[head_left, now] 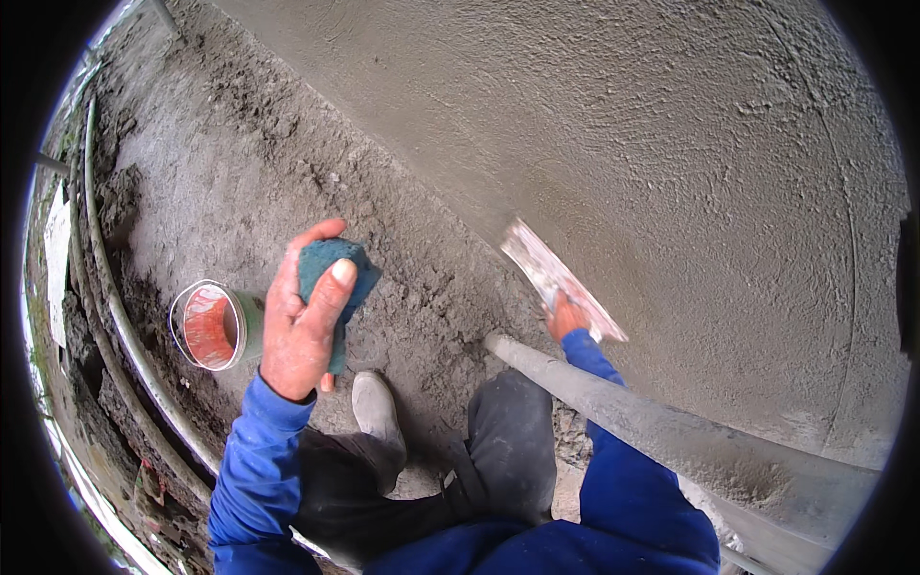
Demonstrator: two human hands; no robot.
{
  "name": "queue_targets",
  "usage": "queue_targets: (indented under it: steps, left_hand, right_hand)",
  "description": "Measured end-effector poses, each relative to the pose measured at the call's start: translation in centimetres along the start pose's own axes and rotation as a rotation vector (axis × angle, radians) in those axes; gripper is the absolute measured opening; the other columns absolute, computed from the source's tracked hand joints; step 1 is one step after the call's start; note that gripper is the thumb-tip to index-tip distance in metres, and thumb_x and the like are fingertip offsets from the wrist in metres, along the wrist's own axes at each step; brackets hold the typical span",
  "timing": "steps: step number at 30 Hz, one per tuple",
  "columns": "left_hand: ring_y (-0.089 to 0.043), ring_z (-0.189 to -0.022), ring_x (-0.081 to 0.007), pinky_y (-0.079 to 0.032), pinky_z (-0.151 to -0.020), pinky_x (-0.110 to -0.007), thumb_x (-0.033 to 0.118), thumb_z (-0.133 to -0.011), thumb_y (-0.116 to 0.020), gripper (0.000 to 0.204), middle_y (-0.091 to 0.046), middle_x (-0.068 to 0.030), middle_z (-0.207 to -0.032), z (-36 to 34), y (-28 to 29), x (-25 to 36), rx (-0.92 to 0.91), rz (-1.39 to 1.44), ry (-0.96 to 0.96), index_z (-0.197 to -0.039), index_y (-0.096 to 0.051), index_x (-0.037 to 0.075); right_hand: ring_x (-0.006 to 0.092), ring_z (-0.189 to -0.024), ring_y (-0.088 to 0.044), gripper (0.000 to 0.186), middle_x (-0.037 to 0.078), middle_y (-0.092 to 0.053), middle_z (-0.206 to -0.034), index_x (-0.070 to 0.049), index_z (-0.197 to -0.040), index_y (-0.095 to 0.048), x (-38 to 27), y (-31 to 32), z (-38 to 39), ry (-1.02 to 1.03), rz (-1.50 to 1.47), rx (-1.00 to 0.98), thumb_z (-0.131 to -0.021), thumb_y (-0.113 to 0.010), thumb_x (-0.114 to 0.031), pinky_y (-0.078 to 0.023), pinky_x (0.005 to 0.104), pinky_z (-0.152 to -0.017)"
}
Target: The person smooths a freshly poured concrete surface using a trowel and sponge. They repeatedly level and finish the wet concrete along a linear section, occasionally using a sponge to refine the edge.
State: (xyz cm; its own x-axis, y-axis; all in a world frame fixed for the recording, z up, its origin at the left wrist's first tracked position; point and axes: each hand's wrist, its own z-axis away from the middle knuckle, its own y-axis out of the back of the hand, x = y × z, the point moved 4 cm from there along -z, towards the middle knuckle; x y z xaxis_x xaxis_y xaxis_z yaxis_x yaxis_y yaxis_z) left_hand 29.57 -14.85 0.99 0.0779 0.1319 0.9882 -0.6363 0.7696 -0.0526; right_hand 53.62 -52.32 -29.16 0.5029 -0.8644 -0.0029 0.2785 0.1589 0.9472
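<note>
Bucket (204,321), red-streaked inside, sponge (335,261) in left fingers (318,232)

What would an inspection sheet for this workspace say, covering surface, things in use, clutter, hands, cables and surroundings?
Surface: grey wall, textured; rough, lumpy ground along its foot.
Job's things: blue-green sponge; pale, smeared float.
Clutter: bucket, reddish inside, beyond the left hand.
Grippers: bare hands; left holds the sponge, right hand grips the float by the wall.
Cables: no certain cable; long pipes or hoses curve along the left.
Surroundings: thick grey pole crosses in front of the right sleeve.
</note>
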Motion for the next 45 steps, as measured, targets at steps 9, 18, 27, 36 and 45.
queue_targets:
  steps: [9,18,27,36,45]
  left_hand:
    - [-0.057,-0.097,-0.0125,-0.047,-0.088,-0.027,0.028,-0.094,-0.063,0.049,-0.059,-0.0052,-0.105,-1.1,-1.0,0.8,0.032,0.043,-0.057,-0.131,-0.048,0.0]
    - [-0.054,-0.095,-0.0112,-0.045,-0.087,-0.026,0.026,-0.094,-0.063,0.043,-0.056,-0.0035,-0.104,-1.0,-1.0,-1.7,-0.03,0.037,0.061,-0.127,-0.051,0.002]
    - [-0.057,-0.095,-0.0123,-0.047,-0.086,-0.027,0.027,-0.094,-0.063,0.046,-0.06,-0.0044,-0.104,-1.4,-0.5,0.6,0.049,0.025,-0.05,-0.129,-0.05,0.001]
    - [-0.054,-0.095,-0.0105,-0.045,-0.086,-0.026,0.026,-0.093,-0.064,0.043,-0.057,-0.0031,-0.102,-0.7,-0.8,-1.1,0.014,-0.012,0.015,-0.127,-0.051,0.002]
    - [-0.056,-0.095,-0.0117,-0.046,-0.087,-0.027,0.031,-0.093,-0.064,0.047,-0.06,-0.0047,-0.103,-0.6,0.1,1.2,0.037,-0.019,-0.071,-0.128,-0.051,0.002]
  right_hand:
    - [0.0428,-0.069,-0.065,0.048,0.029,-0.065,-0.079,0.005,-0.116,-0.052,-13.9,21.8,-0.6,0.224,-0.554,0.74,-0.091,-0.062,-0.035,-0.051,0.047,-0.06]
    - [0.0448,-0.092,-0.064,0.055,0.027,-0.066,-0.099,-0.004,-0.131,-0.044,-1.8,-1.1,-1.9,-0.03,-0.02,-0.117,-0.09,-0.058,-0.038,-0.048,0.0554,-0.081]
    - [0.0433,-0.069,-0.064,0.047,0.027,-0.065,-0.075,0.004,-0.109,-0.052,-13.4,21.3,-0.5,0.191,-0.515,0.654,-0.091,-0.062,-0.038,-0.048,0.051,-0.061]
    - [0.0441,-0.09,-0.065,0.051,0.028,-0.066,-0.097,0.001,-0.121,-0.046,-8.3,1.7,-6.4,0.115,-0.054,-0.091,-0.091,-0.058,-0.039,-0.048,0.0548,-0.081]
    - [0.0428,-0.07,-0.066,0.053,0.028,-0.064,-0.077,0.007,-0.118,-0.049,-14.3,21.2,-2.3,0.236,-0.387,0.538,-0.092,-0.061,-0.038,-0.049,0.0509,-0.06]
